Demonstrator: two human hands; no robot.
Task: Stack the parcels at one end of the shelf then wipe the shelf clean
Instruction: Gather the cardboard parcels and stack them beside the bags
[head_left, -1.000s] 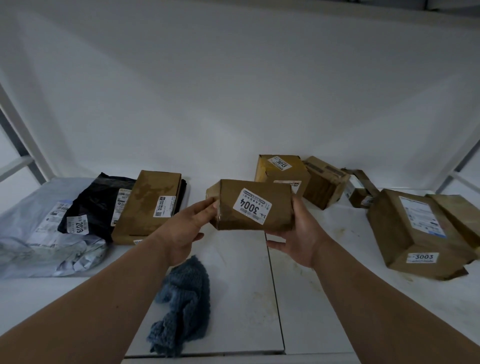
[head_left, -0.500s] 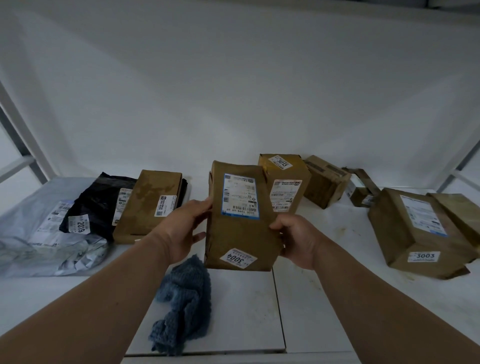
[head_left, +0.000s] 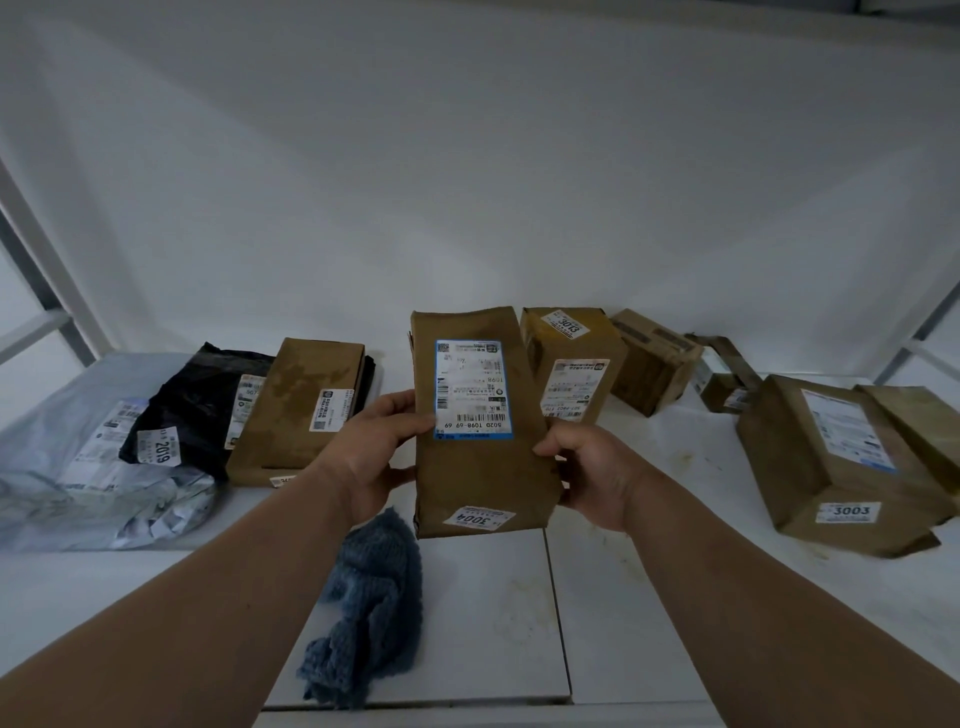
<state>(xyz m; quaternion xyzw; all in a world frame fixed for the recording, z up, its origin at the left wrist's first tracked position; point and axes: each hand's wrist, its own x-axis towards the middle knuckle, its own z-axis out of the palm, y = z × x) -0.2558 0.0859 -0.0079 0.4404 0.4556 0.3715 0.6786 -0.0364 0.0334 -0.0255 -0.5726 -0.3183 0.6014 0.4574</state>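
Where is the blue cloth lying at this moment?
In the head view, the blue cloth lies crumpled on the white shelf, near its front edge and left of centre, below the brown parcel marked 3004 and under the left forearm.

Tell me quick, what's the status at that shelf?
Both hands, left and right, gripping brown parcel 3004 above shelf. Left-end pile started; parcels at right unstacked. Blue cloth lying unused below parcel.
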